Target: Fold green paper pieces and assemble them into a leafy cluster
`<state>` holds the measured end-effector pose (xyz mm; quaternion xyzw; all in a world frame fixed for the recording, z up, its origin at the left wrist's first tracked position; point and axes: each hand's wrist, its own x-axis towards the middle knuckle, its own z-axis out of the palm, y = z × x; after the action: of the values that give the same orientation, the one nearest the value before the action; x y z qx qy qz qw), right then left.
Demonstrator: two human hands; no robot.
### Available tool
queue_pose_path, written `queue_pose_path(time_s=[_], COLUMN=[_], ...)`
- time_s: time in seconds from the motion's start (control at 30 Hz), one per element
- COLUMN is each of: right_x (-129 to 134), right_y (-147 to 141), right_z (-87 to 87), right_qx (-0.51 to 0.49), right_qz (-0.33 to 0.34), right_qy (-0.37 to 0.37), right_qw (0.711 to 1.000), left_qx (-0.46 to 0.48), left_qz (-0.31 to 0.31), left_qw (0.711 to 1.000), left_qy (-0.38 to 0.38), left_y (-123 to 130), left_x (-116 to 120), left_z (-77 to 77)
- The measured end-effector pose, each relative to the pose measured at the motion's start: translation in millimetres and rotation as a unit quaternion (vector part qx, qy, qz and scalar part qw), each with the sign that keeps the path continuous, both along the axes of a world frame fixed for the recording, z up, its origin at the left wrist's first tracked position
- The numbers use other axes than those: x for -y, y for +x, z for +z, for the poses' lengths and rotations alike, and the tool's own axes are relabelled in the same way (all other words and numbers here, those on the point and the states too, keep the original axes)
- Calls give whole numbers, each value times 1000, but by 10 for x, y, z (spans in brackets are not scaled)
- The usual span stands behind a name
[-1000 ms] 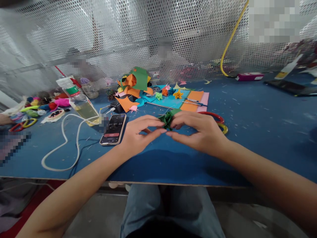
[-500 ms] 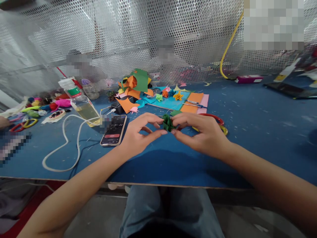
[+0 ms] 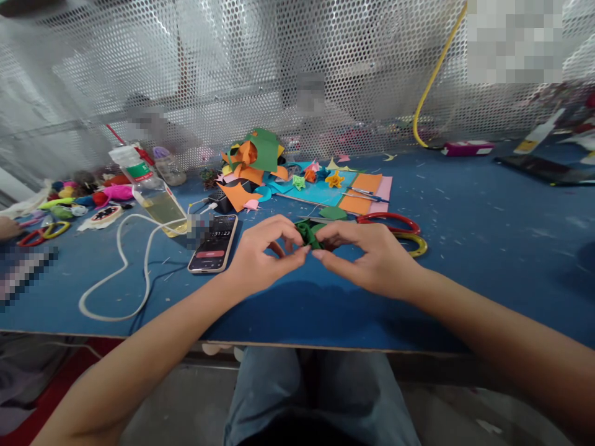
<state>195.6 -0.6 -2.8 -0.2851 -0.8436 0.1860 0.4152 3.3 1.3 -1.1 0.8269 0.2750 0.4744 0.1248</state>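
A dark green folded paper flower (image 3: 307,234) is held between my two hands above the blue table (image 3: 297,316). My left hand (image 3: 267,251) pinches its left side between thumb and fingers. From the other side, my right hand (image 3: 367,254) is closed on its right edge, fingertips close to those of the left. Part of the flower is hidden by the fingers. Just behind my right hand lie scissors (image 3: 395,223) with one red and one yellow handle loop. A flat green paper piece (image 3: 333,213) rests beyond the flower.
Left of my hands lie a phone (image 3: 214,244) and a looped white cable (image 3: 106,319), near a bottle (image 3: 160,201) of yellowish liquid. Small paper flowers (image 3: 334,179), coloured sheets (image 3: 362,192) and paper scraps (image 3: 264,152) lie behind. At far left is another person's hand (image 3: 9,228).
Both hands have shifted slightly, the right one leftward, and the green flower has turned and tilted between the fingers. More of the scissors and the green paper piece shows now.
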Motion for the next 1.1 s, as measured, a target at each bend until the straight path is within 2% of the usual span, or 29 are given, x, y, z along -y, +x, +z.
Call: queue_pose_path(time_s=[0.17,0.27,0.37,0.5,0.57,0.63,0.77,0.87,1.0,1.1], right_x=[-20,-46,-79,-113,-125,-136,-154,-165,-172,-167], right_y=[-42,-50,-57,-79,-92,-103,-125,-141,-145,-132], right_z=[-58,-98,-132,-153,-155,-157,-174,-187,-186,-173], right_qx=[-19,-48,-85,-126,-146,-167,-205,-228,-242,-233], right_qz=[-11,-10,7,33,45,51,49,49,46,37], right_qy=[-40,-103,-192,-279,-315,-349,-395,-411,-424,-420], right_qw=[999,994,978,952,937,921,894,882,871,876], left_qx=[-5,2,11,37,46,48,12,-20,-46,-52], left_qz=[25,55,62,40,41,53,90,87,79,93], left_qw=[999,996,991,977,975,978,989,995,995,992], left_qy=[-32,-66,-115,-205,-216,-197,-113,-46,36,62], left_y=[26,38,37,21,18,25,47,46,27,28], left_x=[37,41,3,-69,-82,-72,-31,-30,-58,-55], left_z=[1,-1,-11,-34,-42,-45,-45,-69,-111,-108])
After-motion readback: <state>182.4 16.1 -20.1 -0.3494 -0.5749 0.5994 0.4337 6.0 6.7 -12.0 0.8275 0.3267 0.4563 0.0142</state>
